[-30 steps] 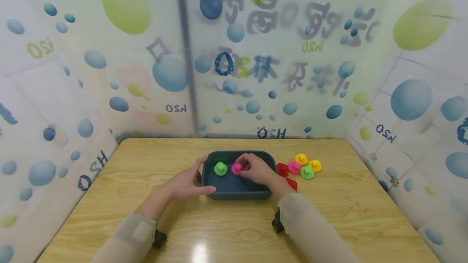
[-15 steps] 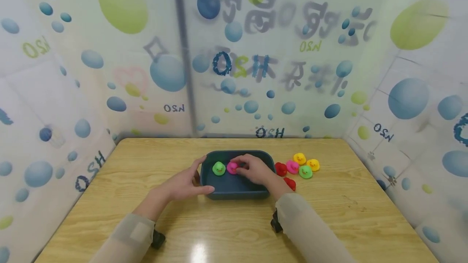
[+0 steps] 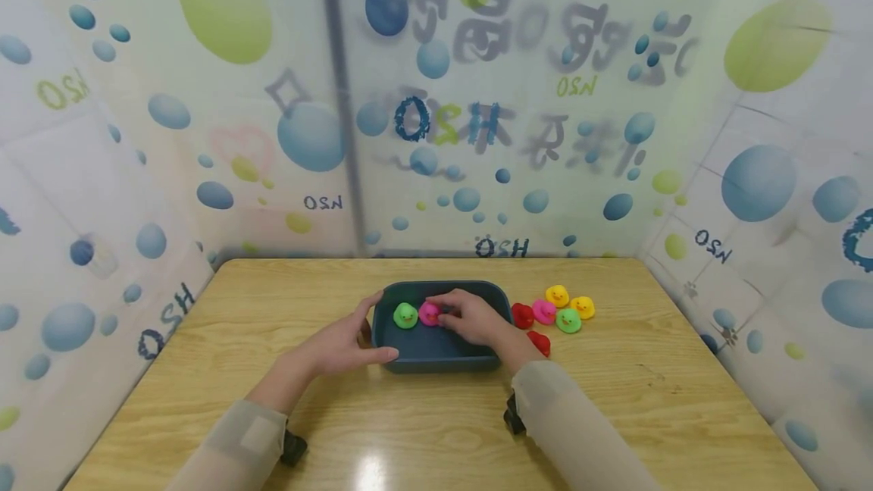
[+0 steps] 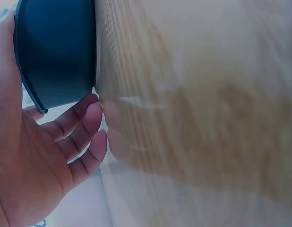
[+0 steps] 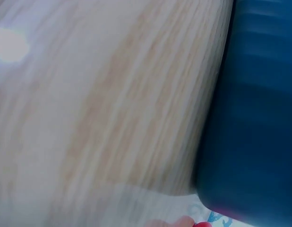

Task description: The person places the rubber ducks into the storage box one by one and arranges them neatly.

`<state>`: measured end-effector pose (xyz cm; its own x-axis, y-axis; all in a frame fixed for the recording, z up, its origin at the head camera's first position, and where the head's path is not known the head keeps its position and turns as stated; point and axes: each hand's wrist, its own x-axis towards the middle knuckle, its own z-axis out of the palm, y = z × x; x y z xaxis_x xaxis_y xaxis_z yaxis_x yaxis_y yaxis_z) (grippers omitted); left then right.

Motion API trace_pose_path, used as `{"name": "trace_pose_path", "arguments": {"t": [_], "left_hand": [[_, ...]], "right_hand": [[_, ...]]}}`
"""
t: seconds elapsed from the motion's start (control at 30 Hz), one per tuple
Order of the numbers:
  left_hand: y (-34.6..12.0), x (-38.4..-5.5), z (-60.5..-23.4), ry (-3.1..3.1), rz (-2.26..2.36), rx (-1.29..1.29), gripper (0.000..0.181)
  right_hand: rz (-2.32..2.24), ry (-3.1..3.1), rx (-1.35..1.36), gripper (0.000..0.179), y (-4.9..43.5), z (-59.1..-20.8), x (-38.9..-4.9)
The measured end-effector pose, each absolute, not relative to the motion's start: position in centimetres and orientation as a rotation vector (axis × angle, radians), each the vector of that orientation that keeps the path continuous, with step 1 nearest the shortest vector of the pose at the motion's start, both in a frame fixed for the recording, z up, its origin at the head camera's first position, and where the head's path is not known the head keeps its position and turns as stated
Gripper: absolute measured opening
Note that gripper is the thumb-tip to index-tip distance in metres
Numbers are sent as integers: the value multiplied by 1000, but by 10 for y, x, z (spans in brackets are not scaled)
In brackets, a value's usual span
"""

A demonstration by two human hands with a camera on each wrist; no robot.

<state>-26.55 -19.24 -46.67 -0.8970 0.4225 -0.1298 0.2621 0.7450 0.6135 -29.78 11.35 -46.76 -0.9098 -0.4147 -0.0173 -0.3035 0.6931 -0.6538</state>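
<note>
A dark blue rectangular plastic tub (image 3: 436, 364) stands on the table. My left hand (image 3: 337, 343) grips its left end, thumb at the front corner and index finger at the back corner. In the left wrist view the other fingers (image 4: 91, 146) curl below the tub's wall (image 4: 56, 52), close to the tabletop. Inside the tub, a green toy duck (image 3: 405, 316) sits upright at the left. Beside it is a pink toy duck (image 3: 429, 314), which my right hand (image 3: 474, 319) pinches between thumb and index finger. The right wrist view shows the tub's outer wall (image 5: 250, 118).
Right of the tub lie two red ducks, one by its wall (image 3: 522, 316) and a nearer red duck (image 3: 539, 344). A pink duck (image 3: 544, 311), a green duck (image 3: 568, 320) and two yellow ducks (image 3: 557, 295) cluster beyond. Printed curtains surround the wooden table (image 3: 436, 430).
My right hand has shifted the pink duck slightly left inside the tub, closer to the green one. The left hand stays at the tub's end. The view has drifted a little.
</note>
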Motion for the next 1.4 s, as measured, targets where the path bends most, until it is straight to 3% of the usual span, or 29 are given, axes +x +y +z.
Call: {"name": "trace_pose_path", "arguments": {"t": [0.63,0.83,1.4], "left_hand": [[-194,-264,-467,2648,919,567,116],[-192,-264,-467,2647,923,570,117],[-193,-266,-465,2661,908,567,117]], "right_hand": [[-958,2749,-623,47,115,-466,-297],[-992,2746,-592,39,122,-459,-289],[-1121,2746,-659,30,182,-431,-249]]}}
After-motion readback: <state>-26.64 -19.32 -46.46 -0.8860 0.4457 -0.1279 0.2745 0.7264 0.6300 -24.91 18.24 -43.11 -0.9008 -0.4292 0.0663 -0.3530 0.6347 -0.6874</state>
